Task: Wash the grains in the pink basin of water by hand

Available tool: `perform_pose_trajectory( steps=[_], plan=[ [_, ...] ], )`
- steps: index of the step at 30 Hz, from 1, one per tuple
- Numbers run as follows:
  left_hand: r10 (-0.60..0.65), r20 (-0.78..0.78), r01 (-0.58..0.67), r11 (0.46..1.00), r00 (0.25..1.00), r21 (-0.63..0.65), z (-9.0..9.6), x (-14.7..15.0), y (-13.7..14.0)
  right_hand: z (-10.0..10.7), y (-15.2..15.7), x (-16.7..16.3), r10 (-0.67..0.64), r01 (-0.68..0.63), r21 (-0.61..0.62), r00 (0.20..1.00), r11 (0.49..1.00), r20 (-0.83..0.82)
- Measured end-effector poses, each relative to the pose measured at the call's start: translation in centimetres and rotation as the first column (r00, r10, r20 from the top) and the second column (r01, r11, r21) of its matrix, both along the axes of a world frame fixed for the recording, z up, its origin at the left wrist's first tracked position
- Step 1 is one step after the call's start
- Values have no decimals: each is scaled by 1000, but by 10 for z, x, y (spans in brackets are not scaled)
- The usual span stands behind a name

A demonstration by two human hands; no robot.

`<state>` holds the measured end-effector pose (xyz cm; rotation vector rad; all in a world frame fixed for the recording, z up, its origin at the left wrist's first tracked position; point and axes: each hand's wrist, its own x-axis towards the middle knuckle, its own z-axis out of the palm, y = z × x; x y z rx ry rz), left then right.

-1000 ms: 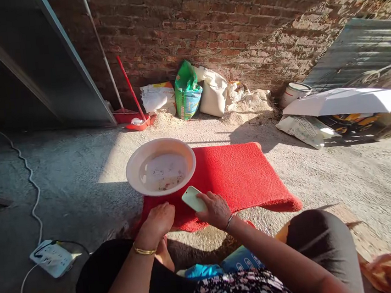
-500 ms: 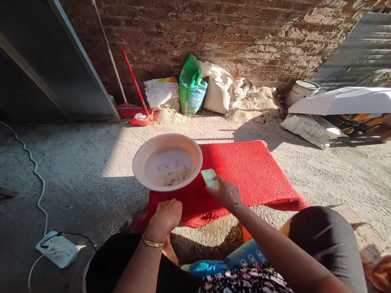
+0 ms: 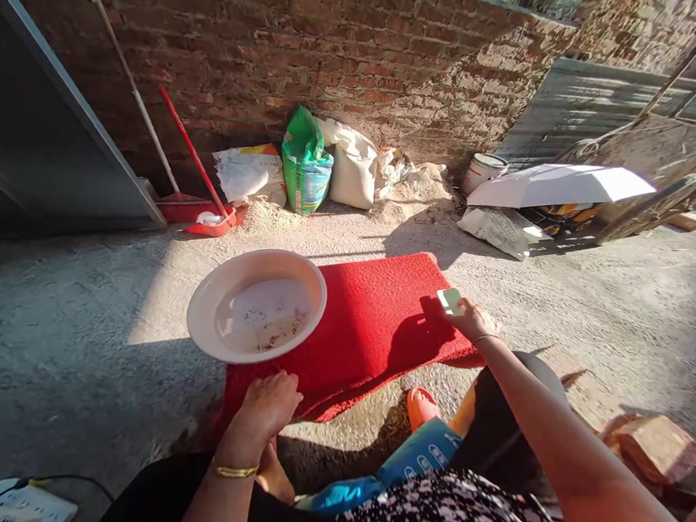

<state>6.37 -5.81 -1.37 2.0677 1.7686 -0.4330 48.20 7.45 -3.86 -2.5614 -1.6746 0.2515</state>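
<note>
A red mat (image 3: 382, 299) lies on the ground before me. My right hand (image 3: 475, 320) is closed around a pale green, flat block with rounded corners (image 3: 449, 301) at the mat's right side; its exact kind I cannot make out. My left hand (image 3: 272, 401) rests palm down at the mat's near left edge, fingers extended, holding nothing that I can see. Just beyond it stands a wide pale basin (image 3: 207, 328), partly over the mat's left end. Shallow water with dark bits (image 3: 281, 331) lies in the basin.
Against the brick wall (image 3: 365, 54) stand a green sack (image 3: 305, 167), a white sack (image 3: 354, 170) and a red dustpan (image 3: 215, 222). To the right are a white umbrella (image 3: 556, 185) and a brick (image 3: 658, 448). A power strip (image 3: 28, 517) lies at lower left.
My right hand has moved right across the mat with the pale green block. My left hand's fingers have straightened from a more curled pose. The view has shifted right.
</note>
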Motion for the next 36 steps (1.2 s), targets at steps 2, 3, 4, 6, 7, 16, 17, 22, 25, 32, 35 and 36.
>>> perform_pose_trajectory(
  steps=[2, 3, 4, 6, 7, 16, 17, 22, 25, 32, 35, 36],
  plan=[
    [2, -11, -2, 1000, 1000, 1, 3, 2, 0, 5, 3, 18, -81, 81, 16, 997, 997, 7],
    [3, -20, -3, 1000, 1000, 1, 4, 3, 0, 7, 3, 15, -84, 85, 31, 996, 996, -12],
    [2, -29, -2, 1000, 1000, 3, 5, 4, 1, 8, 2, 4, -57, 59, 49, 997, 997, -44],
    [-4, -50, 4, 1000, 999, 0, 7, 7, 3, 8, -1, -40, 59, -50, 82, 992, 995, -112],
    [-9, -57, 8, 1000, 998, -5, 8, 8, 4, 8, -3, -69, 131, -119, 93, 982, 989, -136],
    [-23, -79, 19, 999, 997, -48, 8, 14, 19, -13, -11, -222, 574, -576, 49, 798, 816, -183],
    [-27, -78, 24, 999, 997, -42, 5, 13, 19, -14, -7, -204, 550, -550, 48, 819, 834, -165],
    [-63, -57, 65, 997, 996, 41, -20, 4, 14, 2, 7, -38, 179, -178, 35, 982, 983, -52],
    [-66, -51, 71, 993, 996, 97, -34, 5, 15, 18, 1, 53, -65, 64, 50, 998, 997, 3],
    [-112, 44, 96, 959, 993, 268, -46, 41, 36, -3, -29, 11, 110, -87, 190, 988, 978, -109],
    [-96, 21, 90, 975, 995, 202, -44, 58, 43, -21, -41, -62, 378, -336, 254, 916, 907, -137],
    [-88, 0, 87, 982, 996, 165, -44, 62, 44, -25, -44, -78, 449, -406, 258, 883, 877, -137]
  ],
)
